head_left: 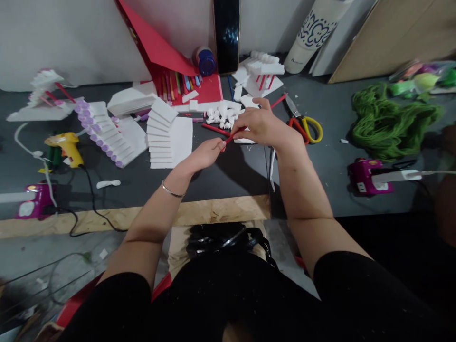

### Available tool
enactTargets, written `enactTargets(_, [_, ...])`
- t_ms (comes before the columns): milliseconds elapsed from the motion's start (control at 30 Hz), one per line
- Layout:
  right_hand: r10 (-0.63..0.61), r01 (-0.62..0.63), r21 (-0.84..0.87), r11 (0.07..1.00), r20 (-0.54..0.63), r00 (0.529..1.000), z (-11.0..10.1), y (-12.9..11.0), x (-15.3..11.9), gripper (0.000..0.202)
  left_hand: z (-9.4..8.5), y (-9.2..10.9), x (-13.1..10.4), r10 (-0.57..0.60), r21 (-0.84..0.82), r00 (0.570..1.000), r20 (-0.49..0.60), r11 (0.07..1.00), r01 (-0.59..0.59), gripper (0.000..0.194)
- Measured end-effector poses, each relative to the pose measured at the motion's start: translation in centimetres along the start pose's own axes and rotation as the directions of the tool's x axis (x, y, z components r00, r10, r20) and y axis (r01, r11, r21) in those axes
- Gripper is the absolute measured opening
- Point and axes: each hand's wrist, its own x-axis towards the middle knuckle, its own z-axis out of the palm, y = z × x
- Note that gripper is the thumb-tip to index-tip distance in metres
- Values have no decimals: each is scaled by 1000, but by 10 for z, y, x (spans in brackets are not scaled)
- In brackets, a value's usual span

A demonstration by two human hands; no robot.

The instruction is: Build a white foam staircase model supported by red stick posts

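Red stick [230,139], pinched between fingers of left [213,148] and right hands [257,124].

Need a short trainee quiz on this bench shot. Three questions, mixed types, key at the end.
1. What are the left hand and right hand both gripping?
A) a phone
B) a red stick
C) a water bottle

2. True or false: the scissors lie between the right hand and the green yarn.

3. Fill in: the silver bangle is on the person's ____ wrist.

Key: 1 B; 2 true; 3 left.
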Motion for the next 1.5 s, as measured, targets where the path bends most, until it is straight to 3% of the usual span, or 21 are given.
enactTargets(233, [-20, 18, -38, 999, -49, 999, -7, -4, 1, 19, 5, -1, 5, -91, -448, 994, 53, 888, 105, 39])
enactTargets(367, [-8, -2, -86, 996, -115, 993, -7, -3, 3, 20, 9, -2, 12, -133, -612, 988, 80, 776, 154, 39])
enactTargets(500, [-5, -16, -146, 989, -140, 990, -10, -6, 3, 23, 9, -3, 15, -105, -733, 985, 138, 658, 173, 41])
enactTargets(633, [82, -130, -125, 984, -331, 940, -4, -1, 3, 43, 7, 0, 17, -107, -759, 994, -1, 647, 69, 39])
enactTargets(733, [240, -206, 125, 971, -455, 858, 20, 4, 6, 44, 8, 4, 21, -111, -709, 988, -105, 705, 4, 36])
enactTargets(800, [386, -239, 367, 899, -407, 828, 40, 2, 10, 35, 10, 7, 23, -100, -637, 981, -166, 770, -30, 34])
enactTargets(900, [578, -286, 661, 694, -273, 769, 61, -9, 16, 31, 16, 8, 27, -76, -550, 968, -238, 832, -70, 30])
enactTargets(967, [636, -257, 777, 575, -226, 738, 65, -17, 18, 33, 19, 8, 28, -89, -542, 969, -232, 839, -53, 28])
enactTargets(1067, [651, -195, 857, 477, -195, 734, 62, -25, 20, 38, 21, 7, 27, -112, -547, 971, -213, 837, -23, 30])
enactTargets(1167, [645, -181, 871, 457, -185, 742, 57, -28, 21, 42, 21, 8, 25, -109, -538, 965, -238, 842, -38, 31])
enactTargets(1267, [640, -178, 872, 456, -182, 746, 56, -28, 20, 38, 19, 10, 23, -118, -605, 976, -184, 796, -18, 35])
enactTargets(1500, [544, -153, 875, 460, -141, 827, 52, -25, 10, 40, 12, 13, 16, -100, -856, 990, 102, 499, 139, 39])
